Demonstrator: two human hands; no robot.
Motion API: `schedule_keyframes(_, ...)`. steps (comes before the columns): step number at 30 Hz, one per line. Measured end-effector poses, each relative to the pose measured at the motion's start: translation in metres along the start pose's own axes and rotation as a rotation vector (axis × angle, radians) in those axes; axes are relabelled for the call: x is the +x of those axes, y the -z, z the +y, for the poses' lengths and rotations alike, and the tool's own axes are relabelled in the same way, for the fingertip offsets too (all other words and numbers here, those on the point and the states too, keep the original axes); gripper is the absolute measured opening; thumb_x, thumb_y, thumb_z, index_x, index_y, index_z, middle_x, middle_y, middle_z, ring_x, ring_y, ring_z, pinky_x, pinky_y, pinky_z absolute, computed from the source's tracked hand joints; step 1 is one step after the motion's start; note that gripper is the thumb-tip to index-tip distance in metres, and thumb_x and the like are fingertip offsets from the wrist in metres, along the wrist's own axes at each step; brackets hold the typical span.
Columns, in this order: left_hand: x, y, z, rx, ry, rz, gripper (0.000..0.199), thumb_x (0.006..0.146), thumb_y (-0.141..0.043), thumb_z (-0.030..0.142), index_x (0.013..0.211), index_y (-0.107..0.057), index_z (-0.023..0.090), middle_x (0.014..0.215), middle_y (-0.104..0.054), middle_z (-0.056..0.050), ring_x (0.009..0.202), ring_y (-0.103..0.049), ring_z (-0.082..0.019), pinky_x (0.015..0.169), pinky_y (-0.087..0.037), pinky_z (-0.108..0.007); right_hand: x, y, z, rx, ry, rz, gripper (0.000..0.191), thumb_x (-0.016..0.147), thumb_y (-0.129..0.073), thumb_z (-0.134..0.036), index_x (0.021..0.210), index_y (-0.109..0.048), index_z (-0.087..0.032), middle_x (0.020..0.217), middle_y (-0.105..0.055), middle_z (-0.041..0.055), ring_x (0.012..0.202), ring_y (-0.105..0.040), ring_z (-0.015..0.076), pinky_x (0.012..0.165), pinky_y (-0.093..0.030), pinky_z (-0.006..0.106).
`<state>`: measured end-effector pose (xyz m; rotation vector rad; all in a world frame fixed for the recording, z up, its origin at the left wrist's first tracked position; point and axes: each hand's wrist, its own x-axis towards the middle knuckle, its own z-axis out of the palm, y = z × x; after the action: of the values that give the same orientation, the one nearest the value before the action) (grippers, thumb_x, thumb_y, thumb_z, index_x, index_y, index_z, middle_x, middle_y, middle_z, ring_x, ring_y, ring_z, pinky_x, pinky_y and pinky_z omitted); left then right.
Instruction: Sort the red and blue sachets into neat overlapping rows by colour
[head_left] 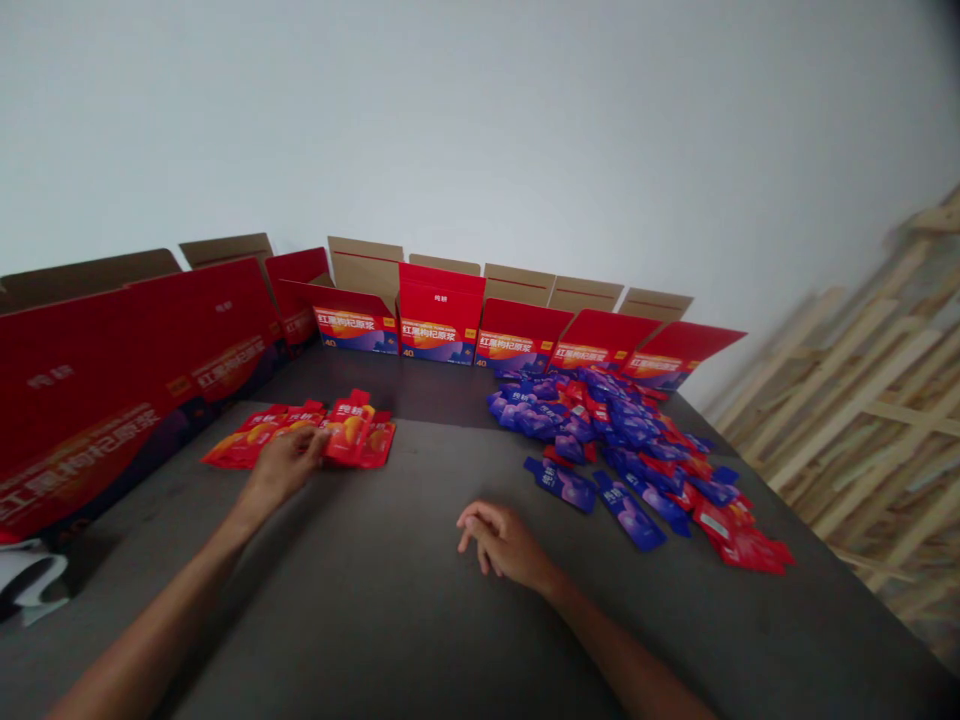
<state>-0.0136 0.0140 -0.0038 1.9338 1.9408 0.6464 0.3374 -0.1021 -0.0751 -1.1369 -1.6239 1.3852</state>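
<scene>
On the left of the dark table, my left hand [289, 465] is closed on the edge of a red pouch [347, 428], which lies over or beside other red pouches [251, 436] in a row. My right hand [504, 543] hovers over the middle of the table, its fingers loosely curled and apart, with nothing in them. To the right of it lie two purple pouches [630, 512], and behind them is a heap of purple and red pouches [600, 415]. Several red pouches [742, 535] lie at the heap's near right end.
Open red and blue boxes [437, 325] stand in a row along the back, and larger-looking ones [112, 390] line the left side. A white and black item [31, 580] sits at the left edge. Wooden slats [885, 420] stand beyond the table's right edge.
</scene>
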Motion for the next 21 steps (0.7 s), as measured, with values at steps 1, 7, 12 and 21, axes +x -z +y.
schedule_keyframes(1,0.007,0.007,-0.011,0.041,0.029,0.013,0.044,0.091,-0.036,0.056,0.082,-0.059,0.019,0.074,-0.065,-0.004,0.076,-0.063,-0.023,0.066,-0.043,-0.027,0.0,0.0,-0.001,-0.01,0.006,-0.006,0.038,0.1,-0.047,-0.053,0.1,-0.061,-0.018,0.081,-0.072,0.001,0.036,-0.05,0.0056,0.032,-0.031,0.016)
schedule_keyframes(7,0.027,0.015,-0.045,0.151,0.12,-0.002,0.037,0.09,-0.039,0.042,0.082,-0.062,0.014,0.081,-0.07,-0.011,0.08,-0.065,-0.024,0.068,-0.045,-0.028,-0.001,0.001,-0.004,-0.031,0.026,-0.034,0.035,0.101,-0.048,-0.05,0.098,-0.062,-0.018,0.08,-0.072,0.0012,0.037,-0.05,0.005,0.036,-0.034,0.016)
schedule_keyframes(12,0.027,0.009,-0.042,0.19,0.101,-0.027,0.045,0.093,-0.038,0.044,0.097,-0.069,0.011,0.092,-0.073,-0.014,0.086,-0.068,-0.027,0.074,-0.048,-0.031,-0.001,0.002,-0.004,-0.025,0.024,-0.047,0.033,0.101,-0.048,-0.047,0.099,-0.062,-0.018,0.081,-0.072,0.0013,0.038,-0.051,0.0055,0.034,-0.033,0.016)
schedule_keyframes(21,0.011,0.013,-0.023,0.29,0.101,0.029,0.055,0.099,-0.034,0.046,0.118,-0.064,0.004,0.105,-0.072,-0.025,0.099,-0.069,-0.036,0.082,-0.049,-0.039,0.0,0.004,-0.002,-0.025,0.013,-0.062,0.031,0.1,-0.05,-0.045,0.1,-0.064,-0.018,0.081,-0.072,0.0012,0.038,-0.051,0.0053,0.034,-0.034,0.016)
